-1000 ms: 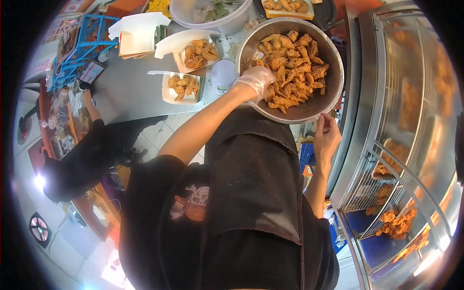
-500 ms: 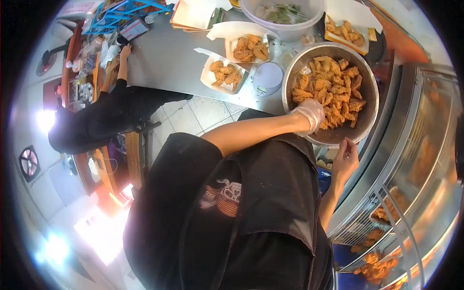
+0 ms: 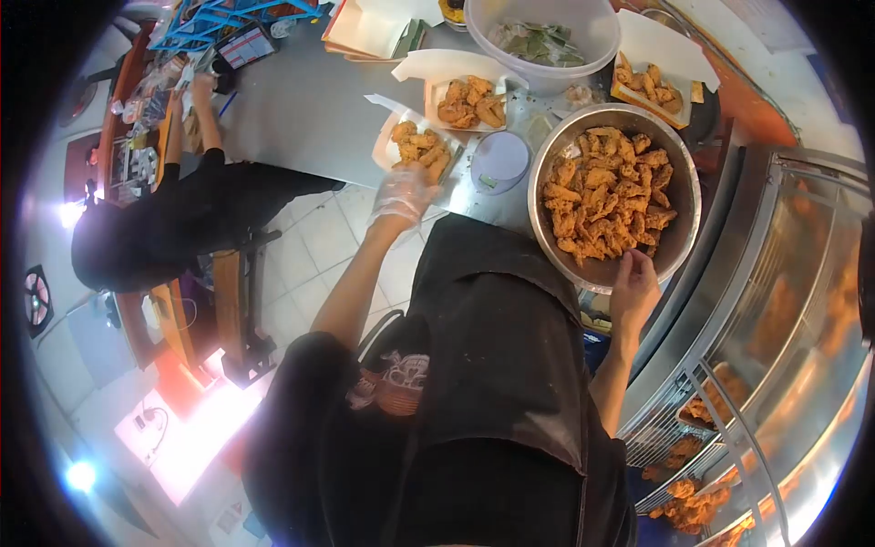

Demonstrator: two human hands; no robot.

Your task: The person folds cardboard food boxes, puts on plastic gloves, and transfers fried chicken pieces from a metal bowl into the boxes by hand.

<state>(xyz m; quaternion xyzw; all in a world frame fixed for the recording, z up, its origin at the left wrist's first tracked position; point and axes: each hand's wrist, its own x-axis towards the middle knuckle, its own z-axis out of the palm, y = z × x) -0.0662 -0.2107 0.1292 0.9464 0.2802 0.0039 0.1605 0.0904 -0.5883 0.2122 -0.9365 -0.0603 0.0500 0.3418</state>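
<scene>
My left hand (image 3: 401,196), in a clear glove, is at the near edge of a small open box (image 3: 397,150) of fried chicken. Its blurred fingertips overlap the lower chicken pieces, and I cannot make out whether they hold one. A large metal bowl (image 3: 688,201) full of fried chicken (image 3: 612,187) stands to the right. My bare right hand (image 3: 635,284) pinches the bowl's near rim between thumb and fingers. Between box and bowl lies a round pale scale (image 3: 500,162). Just behind the box is a second open box (image 3: 436,89) with chicken.
Behind the bowl are a clear plastic tub (image 3: 547,64) with green leaves and another chicken box (image 3: 679,111). Empty-looking boxes (image 3: 365,27) stand at the back left. A co-worker (image 3: 173,219) is at the left of the metal counter (image 3: 301,118). A glass cabinet (image 3: 775,301) flanks the right side.
My left hand has left the chicken bowl and moved left to the nearest small box. My right hand has stayed at the bowl's rim. The co-worker's hands have shifted slightly, and the view has turned.
</scene>
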